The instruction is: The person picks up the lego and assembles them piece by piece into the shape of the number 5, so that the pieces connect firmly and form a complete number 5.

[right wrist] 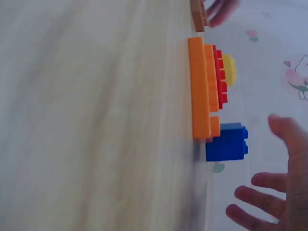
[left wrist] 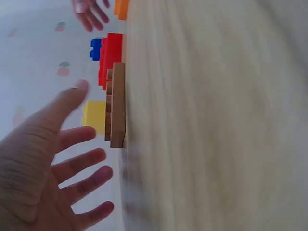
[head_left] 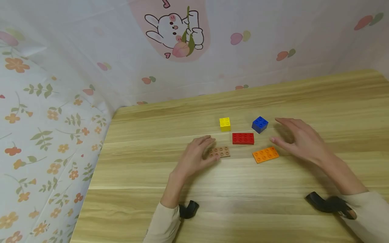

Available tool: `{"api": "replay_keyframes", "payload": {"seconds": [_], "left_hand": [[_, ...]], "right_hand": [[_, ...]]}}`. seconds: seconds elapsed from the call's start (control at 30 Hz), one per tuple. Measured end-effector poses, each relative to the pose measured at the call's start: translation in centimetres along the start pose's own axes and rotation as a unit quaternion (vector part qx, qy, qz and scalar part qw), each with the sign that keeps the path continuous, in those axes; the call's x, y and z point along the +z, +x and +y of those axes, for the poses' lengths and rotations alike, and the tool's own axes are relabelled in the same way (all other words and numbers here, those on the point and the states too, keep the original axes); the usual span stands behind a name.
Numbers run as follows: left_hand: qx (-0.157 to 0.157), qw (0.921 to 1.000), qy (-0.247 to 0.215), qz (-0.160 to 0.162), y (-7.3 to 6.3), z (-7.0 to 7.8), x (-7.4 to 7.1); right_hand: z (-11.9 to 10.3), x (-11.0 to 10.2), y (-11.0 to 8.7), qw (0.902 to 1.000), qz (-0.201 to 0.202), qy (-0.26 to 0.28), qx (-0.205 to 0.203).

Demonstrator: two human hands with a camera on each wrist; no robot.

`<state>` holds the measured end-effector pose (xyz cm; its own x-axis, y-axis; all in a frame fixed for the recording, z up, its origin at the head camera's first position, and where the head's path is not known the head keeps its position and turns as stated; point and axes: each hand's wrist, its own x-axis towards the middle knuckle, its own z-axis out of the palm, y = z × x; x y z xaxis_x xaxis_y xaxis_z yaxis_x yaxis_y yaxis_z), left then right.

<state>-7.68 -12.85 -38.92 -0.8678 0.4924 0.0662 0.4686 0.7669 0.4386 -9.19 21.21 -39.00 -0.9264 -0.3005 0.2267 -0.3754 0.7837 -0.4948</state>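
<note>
My left hand [head_left: 194, 155] hovers by a flat brown toy brick [head_left: 223, 152], thumb and fingers spread apart with nothing held. In the left wrist view the brown brick [left wrist: 118, 106] lies beyond the fingertips. My right hand [head_left: 304, 140] is spread in the air to the right of a blue square brick [head_left: 259, 125] and a flat orange brick [head_left: 265, 155], holding nothing. The right wrist view shows the orange brick [right wrist: 198, 89] and blue brick [right wrist: 225, 144] apart from the fingers. Between the hands lie a red brick [head_left: 243, 138] and a yellow square brick [head_left: 225, 124].
The bricks lie on a wood-grain table [head_left: 237, 202]. A white cloth with a rabbit print [head_left: 179, 33] hangs behind it, and a floral cloth [head_left: 45, 135] covers the left side. Black straps [head_left: 189, 209] are on both wrists.
</note>
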Motion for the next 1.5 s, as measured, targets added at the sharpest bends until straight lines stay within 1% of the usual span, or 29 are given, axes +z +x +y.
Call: {"api": "replay_keyframes", "payload": {"seconds": [0.07, 0.17, 0.3, 0.53, 0.67, 0.73, 0.87, 1.0, 1.3, 1.5], "left_hand": [[-0.001, 0.9999, -0.013, 0.000, -0.2, -0.1, 0.2], [-0.005, 0.9993, -0.035, 0.009, -0.5, -0.3, 0.7], [-0.007, 0.9971, -0.065, 0.039, -0.7, -0.5, 1.4], [-0.003, 0.9871, -0.127, 0.098, -1.2, -1.0, 2.9], [0.004, 0.9820, -0.148, 0.118, -1.1, -0.9, 3.6], [0.005, 0.9808, -0.150, 0.124, -1.0, -0.9, 3.9], [0.002, 0.9812, -0.134, 0.138, -1.0, -1.0, 4.3], [0.009, 0.9813, -0.122, 0.148, -1.1, -1.0, 4.5], [0.018, 0.9820, -0.116, 0.148, -1.2, -1.1, 4.5], [0.026, 0.9829, -0.110, 0.146, -1.2, -1.1, 4.5]], "right_hand": [[-0.3, 0.1, 0.4, 0.9999, -0.003, 0.005, 0.011], [-0.8, 0.3, 1.1, 0.9994, -0.015, 0.017, 0.026], [-1.1, 0.7, 2.0, 0.9982, -0.020, 0.045, 0.033], [-1.6, 1.8, 2.9, 0.9923, -0.032, 0.091, 0.078], [-1.6, 2.3, 3.2, 0.9926, -0.015, 0.093, 0.077], [-1.6, 2.5, 3.3, 0.9931, -0.008, 0.091, 0.074], [-1.6, 2.8, 3.4, 0.9936, -0.004, 0.091, 0.066], [-1.6, 2.9, 3.3, 0.9941, -0.005, 0.090, 0.060], [-1.6, 3.0, 3.1, 0.9940, 0.011, 0.095, 0.053], [-2.2, 2.8, 3.1, 0.9913, 0.030, 0.118, 0.049]]}}
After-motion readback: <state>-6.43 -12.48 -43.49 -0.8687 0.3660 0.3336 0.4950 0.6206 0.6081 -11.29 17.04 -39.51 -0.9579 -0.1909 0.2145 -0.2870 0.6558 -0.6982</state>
